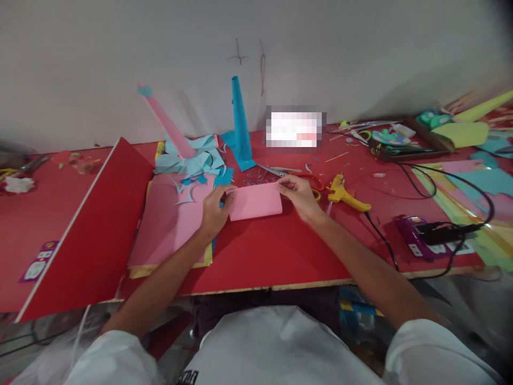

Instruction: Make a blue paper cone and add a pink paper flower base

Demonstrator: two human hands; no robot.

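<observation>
Pink paper rectangle (255, 204) is held out over the red table (264, 256), pinched by its left end in the left hand (216, 211) and by its upper right corner in the right hand (300, 197); can't be told if the tabletop's being touched. Pink sheets (166, 227) are stacked just left, a yellow glue gun (345, 198) is parked near the right hand, and a blue paper cone (241, 125) is stood up behind.
</observation>
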